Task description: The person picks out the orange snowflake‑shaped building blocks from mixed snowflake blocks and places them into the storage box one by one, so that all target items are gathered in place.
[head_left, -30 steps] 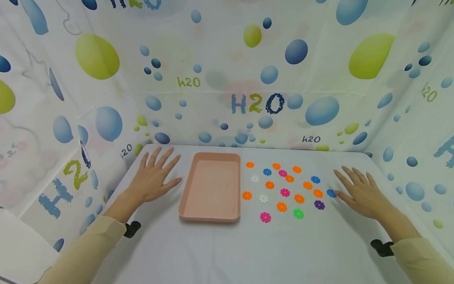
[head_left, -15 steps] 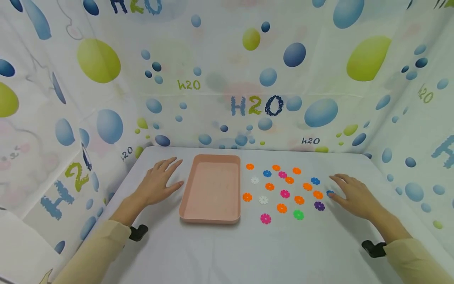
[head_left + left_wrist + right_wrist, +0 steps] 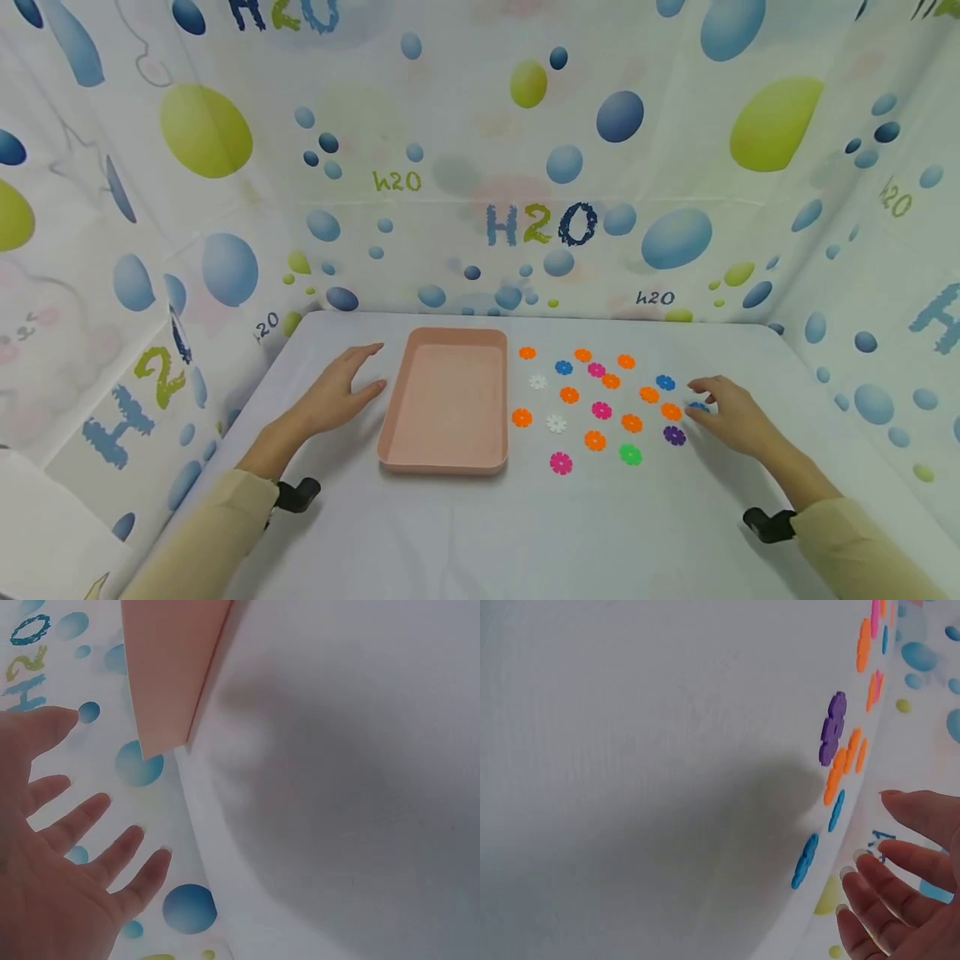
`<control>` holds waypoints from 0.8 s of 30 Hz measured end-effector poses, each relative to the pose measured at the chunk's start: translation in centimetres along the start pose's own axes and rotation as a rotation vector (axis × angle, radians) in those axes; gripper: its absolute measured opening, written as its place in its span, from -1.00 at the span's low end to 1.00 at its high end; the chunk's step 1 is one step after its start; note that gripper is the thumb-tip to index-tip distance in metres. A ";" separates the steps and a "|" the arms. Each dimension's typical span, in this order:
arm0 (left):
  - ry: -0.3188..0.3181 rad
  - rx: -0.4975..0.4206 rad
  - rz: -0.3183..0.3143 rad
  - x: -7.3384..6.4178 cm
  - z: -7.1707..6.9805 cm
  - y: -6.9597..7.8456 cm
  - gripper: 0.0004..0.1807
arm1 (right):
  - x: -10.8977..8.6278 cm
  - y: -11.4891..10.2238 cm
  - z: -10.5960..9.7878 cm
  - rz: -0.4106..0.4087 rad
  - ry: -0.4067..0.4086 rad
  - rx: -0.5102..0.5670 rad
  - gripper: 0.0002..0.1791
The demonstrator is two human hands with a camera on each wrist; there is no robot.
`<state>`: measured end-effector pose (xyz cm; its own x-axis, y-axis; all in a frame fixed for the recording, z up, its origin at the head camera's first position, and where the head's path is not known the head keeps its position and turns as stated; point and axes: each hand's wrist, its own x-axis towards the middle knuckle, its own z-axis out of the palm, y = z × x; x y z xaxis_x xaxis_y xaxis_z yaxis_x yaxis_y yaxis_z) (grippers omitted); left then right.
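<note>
Flower-shaped plastic discs lie spread on the white table, among them a blue disc [image 3: 698,407], a second blue disc [image 3: 665,382], a purple disc [image 3: 674,435] and a green disc [image 3: 631,454]. My right hand [image 3: 738,421] is held above the rightmost blue disc, thumb and forefinger apart on either side of it. In the right wrist view that blue disc [image 3: 805,861] lies on the table, apart from the slightly bent fingers [image 3: 885,889]. My left hand [image 3: 337,400] hovers left of the pink tray [image 3: 385,446], holding nothing; its fingers [image 3: 124,855] are spread in the left wrist view.
Several orange discs, some pink ones and two white ones lie between the tray and my right hand. A cloth wall [image 3: 450,108] printed with bubbles and lettering stands behind the table and at both sides.
My right hand has moved left and its spread fingers have drawn in over the blue disc. The left hand has turned, its fingers closer together. Tray and discs stay put.
</note>
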<state>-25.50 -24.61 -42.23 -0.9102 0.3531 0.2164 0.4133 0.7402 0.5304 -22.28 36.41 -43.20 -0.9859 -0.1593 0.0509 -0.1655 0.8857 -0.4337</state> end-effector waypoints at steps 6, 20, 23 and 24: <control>-0.018 -0.083 -0.038 0.0 0.0 0.3 -0.34 | 0.3 -0.5 0.4 0.033 -0.014 0.038 -0.50; -0.131 -0.234 -0.245 0.7 0.0 1.1 -0.37 | 0.5 -1.0 0.8 0.053 -0.056 0.027 -0.62; -0.151 -0.268 -0.254 0.8 0.3 1.0 -0.36 | 0.5 -1.1 0.8 0.055 -0.061 0.024 -0.64; -0.155 -0.281 -0.255 0.8 0.4 0.9 -0.35 | 0.5 -1.1 0.8 0.058 -0.061 0.024 -0.65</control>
<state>-25.86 -23.43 -41.87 -0.9588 0.2766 -0.0652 0.1324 0.6379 0.7587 -22.61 34.96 -43.45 -0.9904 -0.1352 -0.0289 -0.1073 0.8836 -0.4559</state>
